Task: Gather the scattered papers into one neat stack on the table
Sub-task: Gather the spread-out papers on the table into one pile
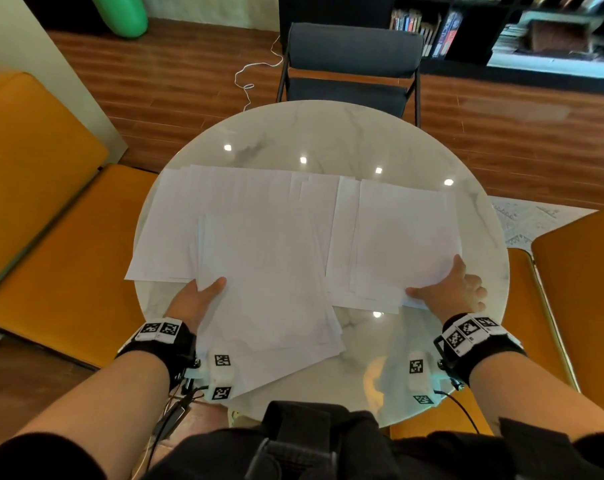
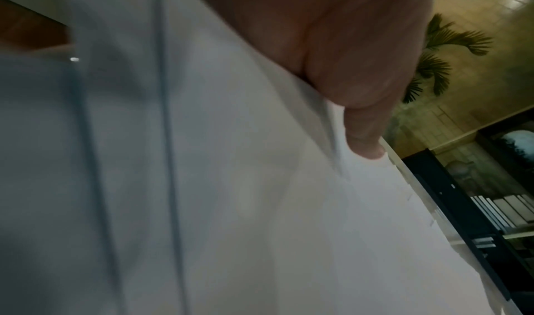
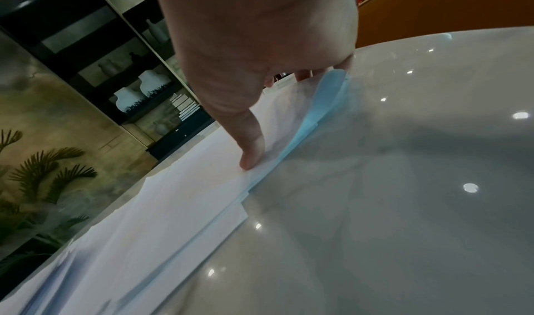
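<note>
White papers lie spread over a round white marble table (image 1: pixel 328 133). A loose middle pile (image 1: pixel 265 282) reaches the near edge, with fanned sheets (image 1: pixel 175 230) behind it on the left. My left hand (image 1: pixel 203 296) grips that pile at its left edge, thumb on top (image 2: pixel 364 137), fingers hidden under the sheets (image 2: pixel 231 183). A second pile (image 1: pixel 404 237) lies on the right. My right hand (image 1: pixel 446 289) pinches its near right corner, thumb (image 3: pixel 251 153) pressing on top and fingers (image 3: pixel 341 66) under the lifted edge of the papers (image 3: pixel 173 205).
A dark chair (image 1: pixel 352 64) stands at the far side of the table. Orange seats flank it on the left (image 1: pixel 51 202) and right (image 1: pixel 577 289). A white cable (image 1: pixel 255 71) lies on the wooden floor. Bare tabletop (image 3: pixel 404 205) shows near my right wrist.
</note>
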A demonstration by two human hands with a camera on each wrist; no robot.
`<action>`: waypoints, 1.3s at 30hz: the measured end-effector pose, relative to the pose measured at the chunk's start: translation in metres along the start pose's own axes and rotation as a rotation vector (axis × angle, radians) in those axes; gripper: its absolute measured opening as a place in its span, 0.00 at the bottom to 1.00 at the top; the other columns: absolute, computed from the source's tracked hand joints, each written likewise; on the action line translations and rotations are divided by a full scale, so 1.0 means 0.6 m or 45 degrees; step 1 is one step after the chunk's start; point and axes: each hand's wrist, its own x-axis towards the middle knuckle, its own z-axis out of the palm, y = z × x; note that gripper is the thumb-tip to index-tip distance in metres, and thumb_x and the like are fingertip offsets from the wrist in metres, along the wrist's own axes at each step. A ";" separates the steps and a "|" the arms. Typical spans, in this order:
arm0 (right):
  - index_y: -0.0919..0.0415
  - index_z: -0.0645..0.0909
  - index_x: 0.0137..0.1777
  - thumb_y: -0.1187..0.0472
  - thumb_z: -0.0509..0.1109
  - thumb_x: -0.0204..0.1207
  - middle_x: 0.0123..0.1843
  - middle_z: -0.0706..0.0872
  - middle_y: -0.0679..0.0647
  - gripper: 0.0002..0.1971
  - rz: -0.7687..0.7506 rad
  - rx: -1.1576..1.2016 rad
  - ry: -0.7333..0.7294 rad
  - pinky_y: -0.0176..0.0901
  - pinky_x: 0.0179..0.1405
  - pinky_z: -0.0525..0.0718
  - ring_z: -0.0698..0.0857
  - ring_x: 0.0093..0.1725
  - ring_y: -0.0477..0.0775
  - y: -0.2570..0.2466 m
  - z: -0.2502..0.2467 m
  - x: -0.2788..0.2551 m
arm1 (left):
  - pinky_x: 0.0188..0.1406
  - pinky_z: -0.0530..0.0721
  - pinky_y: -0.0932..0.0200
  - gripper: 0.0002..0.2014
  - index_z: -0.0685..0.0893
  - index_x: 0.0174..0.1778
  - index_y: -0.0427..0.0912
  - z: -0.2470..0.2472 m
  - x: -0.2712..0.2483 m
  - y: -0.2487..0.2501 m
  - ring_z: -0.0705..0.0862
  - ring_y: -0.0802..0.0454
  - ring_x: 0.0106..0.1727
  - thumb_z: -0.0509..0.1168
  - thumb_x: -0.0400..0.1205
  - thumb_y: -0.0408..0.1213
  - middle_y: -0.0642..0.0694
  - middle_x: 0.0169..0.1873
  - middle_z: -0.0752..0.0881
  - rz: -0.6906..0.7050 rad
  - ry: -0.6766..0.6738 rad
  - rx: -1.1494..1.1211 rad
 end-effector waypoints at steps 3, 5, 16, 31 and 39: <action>0.49 0.46 0.82 0.53 0.85 0.57 0.76 0.66 0.68 0.60 0.047 0.106 0.012 0.66 0.74 0.65 0.66 0.74 0.71 -0.002 -0.004 0.010 | 0.72 0.75 0.38 0.31 0.77 0.70 0.39 0.000 0.002 -0.003 0.81 0.37 0.67 0.70 0.75 0.53 0.39 0.66 0.84 0.038 0.024 0.069; 0.54 0.51 0.81 0.58 0.83 0.61 0.75 0.70 0.67 0.54 0.129 0.314 -0.009 0.64 0.73 0.70 0.70 0.74 0.71 -0.002 -0.008 0.016 | 0.70 0.77 0.38 0.28 0.79 0.69 0.39 -0.002 0.002 0.000 0.83 0.36 0.64 0.71 0.76 0.50 0.38 0.64 0.85 0.025 0.009 0.038; 0.68 0.75 0.64 0.66 0.65 0.76 0.55 0.82 0.65 0.17 -0.119 0.554 0.037 0.50 0.43 0.78 0.78 0.48 0.63 -0.039 -0.054 -0.012 | 0.67 0.79 0.36 0.19 0.83 0.59 0.45 -0.018 0.034 -0.021 0.86 0.36 0.59 0.74 0.72 0.42 0.37 0.59 0.88 -0.069 -0.160 -0.006; 0.60 0.78 0.61 0.75 0.67 0.75 0.56 0.87 0.61 0.16 -0.354 1.312 -0.691 0.47 0.42 0.89 0.88 0.54 0.63 -0.134 0.000 -0.118 | 0.63 0.74 0.43 0.37 0.75 0.70 0.41 -0.024 0.012 0.012 0.79 0.36 0.66 0.58 0.76 0.68 0.41 0.66 0.81 -0.444 -0.164 -0.356; 0.48 0.73 0.63 0.56 0.75 0.73 0.41 0.81 0.47 0.21 -0.625 0.302 -0.680 0.36 0.37 0.76 0.82 0.41 0.45 -0.125 0.092 -0.176 | 0.68 0.71 0.40 0.43 0.71 0.77 0.45 -0.029 0.014 0.014 0.76 0.35 0.72 0.54 0.74 0.73 0.37 0.74 0.77 -0.474 -0.292 -0.498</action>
